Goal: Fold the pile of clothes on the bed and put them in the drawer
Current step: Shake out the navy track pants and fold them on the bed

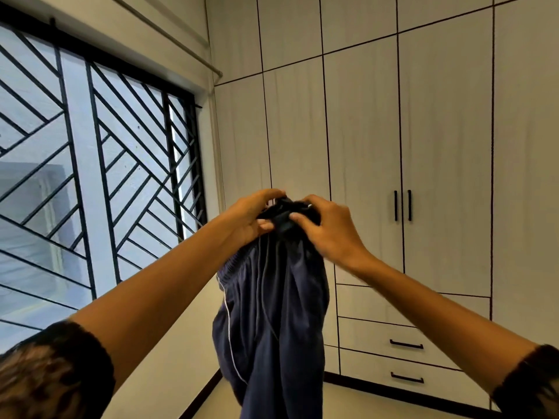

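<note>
Hanging straight below left hand (251, 219) and right hand (329, 231), navy garment (278, 313).

daylight from window (90, 164), dim room, wide-angle bowing

The one view sits on the person's head and faces forward and somewhat upward into the far corner of the room. There the barred window (90, 176) on the left wall meets the white wardrobe (438, 146) on the right. Both forearms run in from the lower corners. The left hand (252, 217) and right hand (329, 231) meet at mid-frame, near the lens, gripping navy trousers (272, 328) that hang past the bottom edge. The wardrobe's drawers (405, 343) lie low on the far right, above a strip of floor (363, 400). The wide lens bows straight lines near the edges.
</note>
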### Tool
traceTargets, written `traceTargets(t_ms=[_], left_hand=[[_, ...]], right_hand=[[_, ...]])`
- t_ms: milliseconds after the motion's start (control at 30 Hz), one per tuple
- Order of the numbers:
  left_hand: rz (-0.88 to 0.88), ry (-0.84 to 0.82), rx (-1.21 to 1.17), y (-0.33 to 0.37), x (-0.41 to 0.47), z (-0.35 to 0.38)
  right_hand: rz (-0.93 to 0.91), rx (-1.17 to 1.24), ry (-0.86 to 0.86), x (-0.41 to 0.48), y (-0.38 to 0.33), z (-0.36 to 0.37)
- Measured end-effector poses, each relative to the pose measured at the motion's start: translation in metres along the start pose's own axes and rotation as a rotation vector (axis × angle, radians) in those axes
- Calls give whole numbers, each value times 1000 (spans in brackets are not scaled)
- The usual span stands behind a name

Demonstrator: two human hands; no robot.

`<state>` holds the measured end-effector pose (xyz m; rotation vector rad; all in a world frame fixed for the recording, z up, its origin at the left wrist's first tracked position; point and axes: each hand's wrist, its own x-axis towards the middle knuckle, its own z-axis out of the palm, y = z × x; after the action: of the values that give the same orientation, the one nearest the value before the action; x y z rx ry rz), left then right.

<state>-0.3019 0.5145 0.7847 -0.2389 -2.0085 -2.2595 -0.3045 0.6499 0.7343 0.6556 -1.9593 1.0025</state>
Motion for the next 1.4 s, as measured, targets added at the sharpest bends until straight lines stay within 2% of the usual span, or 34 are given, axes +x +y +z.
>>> traceTargets(t_ms=[67, 100, 167, 267, 333, 400, 467, 567, 633, 733, 867, 967, 1100, 1200, 1267, 1400], left_hand=[[58, -61, 76, -5, -4, -13], [104, -73, 260, -10, -4, -24], [222, -132, 624, -26, -6, -46], [321, -208, 859, -58, -3, -69], [236, -219, 839, -77, 1, -71], [74, -336, 691, -95, -1, -67], [-53, -472, 670, -117, -4, -63], [-210, -620, 773, -152, -8, -61], [-211, -561, 792, -168, -7, -67], [-81, -394, 760, -159, -5, -85], [106, -234, 593, -123, 5, -104], [207, -98, 378, -96, 17, -102], [239, 73, 92, -66, 30, -86], [155, 65, -96, -49, 36, -83], [56, 67, -59, -50, 41, -84], [-198, 280, -3, -67, 57, -77]], right_hand=[[111, 132, 85, 20, 7, -10], [148, 212, 83, 30, 8, -18], [154, 285, 8, 47, 8, -34], [32, 222, -187, 63, -5, -50], [-11, 188, -283, 71, -15, -53], [-35, 149, -342, 78, -22, -54], [-64, 110, -341, 83, -25, -57], [-101, 81, -249, 88, -24, -72], [-107, 44, -165, 88, -15, -87], [-78, -117, -46, 79, 12, -110], [119, -280, 44, 51, 67, -140], [310, -231, -6, 29, 92, -148], [496, 36, -107, 13, 101, -156], [653, 217, -223, 9, 105, -161], [780, 208, -246, 7, 112, -153], [979, 98, -225, 7, 112, -118]])
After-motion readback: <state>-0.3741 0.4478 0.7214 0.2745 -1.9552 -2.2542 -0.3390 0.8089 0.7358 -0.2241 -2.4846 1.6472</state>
